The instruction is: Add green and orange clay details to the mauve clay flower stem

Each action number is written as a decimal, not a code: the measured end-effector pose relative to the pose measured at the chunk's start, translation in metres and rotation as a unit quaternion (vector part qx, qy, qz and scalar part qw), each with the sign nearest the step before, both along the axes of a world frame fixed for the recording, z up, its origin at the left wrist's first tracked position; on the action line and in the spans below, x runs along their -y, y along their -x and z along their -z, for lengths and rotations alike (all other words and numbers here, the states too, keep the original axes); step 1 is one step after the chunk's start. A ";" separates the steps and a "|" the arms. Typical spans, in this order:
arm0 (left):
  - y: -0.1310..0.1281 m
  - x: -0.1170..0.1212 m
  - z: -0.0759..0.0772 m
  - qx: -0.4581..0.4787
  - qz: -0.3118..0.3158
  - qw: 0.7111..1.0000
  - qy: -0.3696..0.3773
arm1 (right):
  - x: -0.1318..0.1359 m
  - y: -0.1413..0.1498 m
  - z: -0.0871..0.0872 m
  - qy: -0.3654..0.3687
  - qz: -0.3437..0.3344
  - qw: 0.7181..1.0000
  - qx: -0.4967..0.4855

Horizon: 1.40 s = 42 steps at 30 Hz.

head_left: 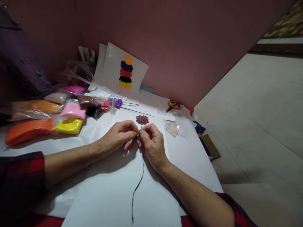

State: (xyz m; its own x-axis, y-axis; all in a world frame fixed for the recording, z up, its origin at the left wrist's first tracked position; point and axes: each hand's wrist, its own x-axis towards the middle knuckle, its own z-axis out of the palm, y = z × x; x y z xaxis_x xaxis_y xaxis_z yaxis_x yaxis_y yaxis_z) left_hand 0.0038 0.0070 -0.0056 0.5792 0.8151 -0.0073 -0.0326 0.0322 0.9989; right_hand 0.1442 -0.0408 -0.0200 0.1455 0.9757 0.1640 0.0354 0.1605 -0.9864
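Observation:
My left hand and my right hand meet above a white sheet of paper. Between their thumbs and fingertips they pinch a small green piece of clay, partly covered by the fingers. Just beyond the fingertips lies a brown flower head made of many small strips. A thin, dark, wavy stem line runs down the sheet from below the hands; its upper part is mostly hidden by them.
Bags of coloured clay, including a yellow one and an orange one, lie at the left. A sheet with coloured patches leans against the pink wall. Scissors and a small plastic bag lie at the right.

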 end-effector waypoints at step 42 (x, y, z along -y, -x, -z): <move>0.001 0.001 0.002 0.004 -0.013 1.000 0.001 | 0.002 -0.002 0.002 -0.047 0.027 0.995 0.086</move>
